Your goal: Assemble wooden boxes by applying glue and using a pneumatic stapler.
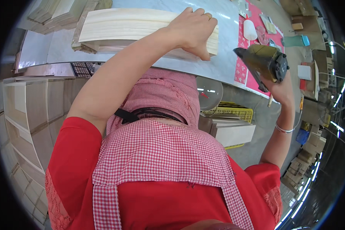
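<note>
A long pale wooden piece, shaped like a box or drawer (122,25), lies along the light marbled table top in front of me. My left hand (193,32) grips its right end, fingers over the top and thumb down the near side. To the right, my right hand (281,90) is wrapped around a dark, worn air staple gun (262,63), raised off the table's right part. The gun's nose points left toward the wood, a gap apart from it. Most of my right fingers are hidden by the gun.
A pink patterned mat (240,71) carries a white squeeze bottle (250,30) and small items. Below the table edge stand a grey round dish (211,96) and a yellow crate (243,114) with flat boards (234,132). Wooden boxes (36,122) are stacked left; more wood (59,13) lies far left.
</note>
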`<action>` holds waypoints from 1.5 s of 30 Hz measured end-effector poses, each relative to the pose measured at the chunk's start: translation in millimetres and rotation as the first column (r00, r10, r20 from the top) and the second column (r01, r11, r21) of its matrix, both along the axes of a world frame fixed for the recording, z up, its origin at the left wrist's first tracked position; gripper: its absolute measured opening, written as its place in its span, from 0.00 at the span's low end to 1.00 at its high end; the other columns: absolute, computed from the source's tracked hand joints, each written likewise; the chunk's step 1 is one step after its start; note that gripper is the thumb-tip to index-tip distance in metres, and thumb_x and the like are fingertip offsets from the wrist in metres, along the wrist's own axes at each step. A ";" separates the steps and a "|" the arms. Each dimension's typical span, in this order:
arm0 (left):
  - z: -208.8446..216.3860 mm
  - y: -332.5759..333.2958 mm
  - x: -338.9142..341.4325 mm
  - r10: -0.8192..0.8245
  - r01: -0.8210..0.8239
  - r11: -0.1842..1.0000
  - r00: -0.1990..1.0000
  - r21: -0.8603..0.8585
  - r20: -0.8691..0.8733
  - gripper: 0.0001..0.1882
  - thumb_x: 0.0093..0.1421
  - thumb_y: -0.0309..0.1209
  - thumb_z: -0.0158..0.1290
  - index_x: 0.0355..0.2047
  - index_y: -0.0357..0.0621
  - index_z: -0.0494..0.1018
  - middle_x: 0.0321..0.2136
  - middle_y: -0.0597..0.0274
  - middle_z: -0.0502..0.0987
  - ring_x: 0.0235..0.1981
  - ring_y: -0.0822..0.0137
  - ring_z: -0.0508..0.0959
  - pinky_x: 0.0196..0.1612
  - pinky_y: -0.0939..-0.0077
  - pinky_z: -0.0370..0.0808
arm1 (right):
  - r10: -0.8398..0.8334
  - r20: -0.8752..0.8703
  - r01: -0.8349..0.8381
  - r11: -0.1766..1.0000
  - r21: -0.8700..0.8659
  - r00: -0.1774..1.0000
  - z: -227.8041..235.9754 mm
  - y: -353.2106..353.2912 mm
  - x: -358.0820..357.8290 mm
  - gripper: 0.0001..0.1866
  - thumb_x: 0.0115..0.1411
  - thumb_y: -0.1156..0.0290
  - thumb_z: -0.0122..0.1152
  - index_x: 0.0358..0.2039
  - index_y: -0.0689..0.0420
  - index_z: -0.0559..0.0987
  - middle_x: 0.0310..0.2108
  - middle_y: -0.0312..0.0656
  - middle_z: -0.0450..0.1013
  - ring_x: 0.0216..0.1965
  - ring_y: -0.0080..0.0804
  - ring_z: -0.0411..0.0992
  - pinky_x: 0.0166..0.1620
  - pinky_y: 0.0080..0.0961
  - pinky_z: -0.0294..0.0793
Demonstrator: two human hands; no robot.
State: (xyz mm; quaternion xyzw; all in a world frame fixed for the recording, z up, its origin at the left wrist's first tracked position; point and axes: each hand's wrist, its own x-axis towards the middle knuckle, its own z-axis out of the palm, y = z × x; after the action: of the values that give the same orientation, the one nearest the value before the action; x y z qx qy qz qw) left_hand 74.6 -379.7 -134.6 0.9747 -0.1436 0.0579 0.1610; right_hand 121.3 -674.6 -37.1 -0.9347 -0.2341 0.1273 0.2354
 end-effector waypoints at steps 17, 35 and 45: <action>-2.8 -1.6 -4.0 0.012 -0.010 0.998 1.000 -0.068 0.028 0.40 0.38 0.49 0.68 0.49 0.37 0.71 0.44 0.54 0.77 0.49 0.59 0.72 0.51 0.66 0.65 | 0.308 -0.048 -0.312 0.941 -0.134 0.950 44.5 60.6 -17.9 0.23 0.50 0.71 0.75 0.45 0.63 0.77 0.39 0.43 0.79 0.39 0.28 0.76 0.44 0.28 0.76; -1.1 -3.1 -9.2 0.075 -0.072 0.997 0.993 -0.033 0.096 0.40 0.37 0.55 0.67 0.44 0.36 0.73 0.41 0.52 0.78 0.48 0.58 0.73 0.51 0.64 0.65 | 0.440 0.003 -0.436 0.890 -0.135 0.898 54.6 68.2 2.1 0.20 0.48 0.69 0.76 0.39 0.62 0.79 0.36 0.44 0.80 0.35 0.31 0.77 0.42 0.29 0.76; -1.4 -1.3 -9.8 0.088 -0.084 0.995 0.994 -0.059 0.067 0.40 0.38 0.58 0.65 0.41 0.36 0.74 0.38 0.52 0.78 0.47 0.58 0.74 0.52 0.62 0.65 | 0.240 0.010 -0.240 0.970 -0.051 0.971 44.6 90.3 27.8 0.21 0.49 0.72 0.75 0.42 0.64 0.78 0.39 0.42 0.80 0.39 0.28 0.77 0.46 0.28 0.76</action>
State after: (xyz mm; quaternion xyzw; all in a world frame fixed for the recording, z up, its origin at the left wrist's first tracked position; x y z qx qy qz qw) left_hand 64.8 -380.9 -136.0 0.9725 -0.1051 0.1025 0.1807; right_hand 149.1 -584.4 7.5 -0.9060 -0.3440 0.1533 0.1931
